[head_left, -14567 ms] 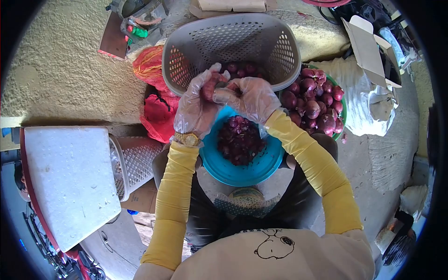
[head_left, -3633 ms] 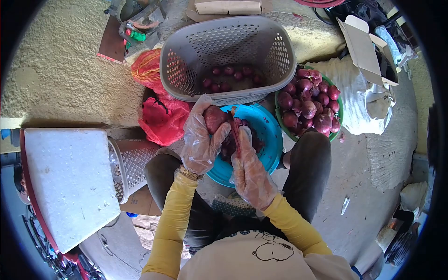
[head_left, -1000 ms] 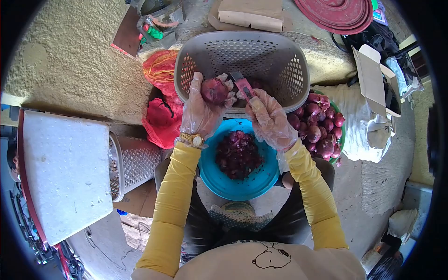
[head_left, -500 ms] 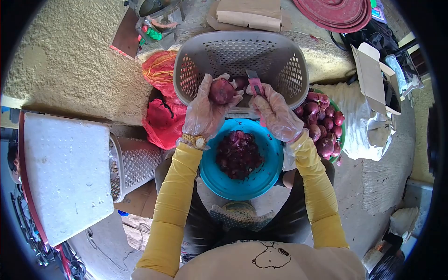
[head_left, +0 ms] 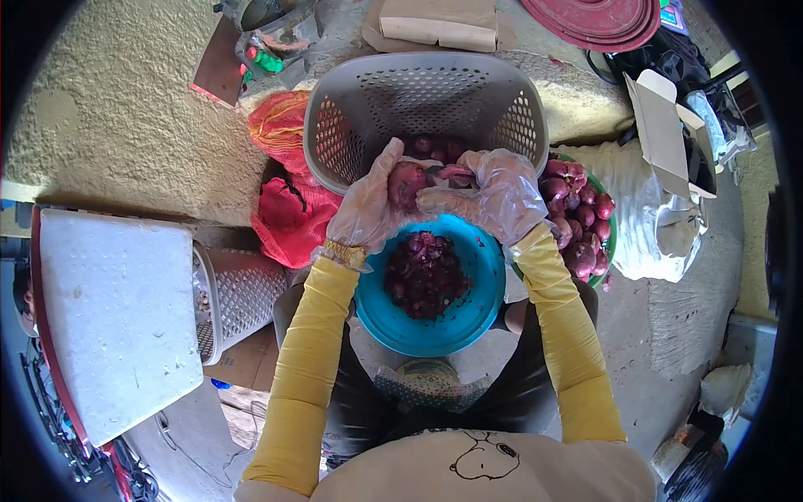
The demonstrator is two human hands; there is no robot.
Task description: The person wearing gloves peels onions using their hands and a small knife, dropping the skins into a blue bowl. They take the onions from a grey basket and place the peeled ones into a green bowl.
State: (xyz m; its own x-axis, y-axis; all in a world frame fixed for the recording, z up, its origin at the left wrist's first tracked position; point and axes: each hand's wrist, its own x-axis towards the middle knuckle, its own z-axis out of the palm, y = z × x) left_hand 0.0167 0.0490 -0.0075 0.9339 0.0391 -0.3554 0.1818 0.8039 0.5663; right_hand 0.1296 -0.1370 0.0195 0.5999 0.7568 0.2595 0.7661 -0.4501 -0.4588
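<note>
My left hand (head_left: 364,201), in a clear plastic glove, is wrapped round a red onion (head_left: 406,184) above the front rim of a grey perforated basket (head_left: 427,75). My right hand (head_left: 498,197), gloved too, grips a small knife with a pink handle (head_left: 454,174), its blade end against the onion. More red onions (head_left: 435,147) lie inside the basket. Below my hands, a blue basin (head_left: 376,314) holds dark red onions and bits of skin. To the right of my right hand, larger red onions (head_left: 581,219) fill a green-rimmed container.
A red net sack (head_left: 293,209) lies left of the basket. Further left are a white foam lid (head_left: 117,309) and a second perforated basket (head_left: 247,293). An open cardboard box (head_left: 661,134) and a white sack (head_left: 627,184) are at the right.
My right hand has moved left and brought the knife against the onion. My left hand has lowered and turned the onion. More onions in the basket show now.
</note>
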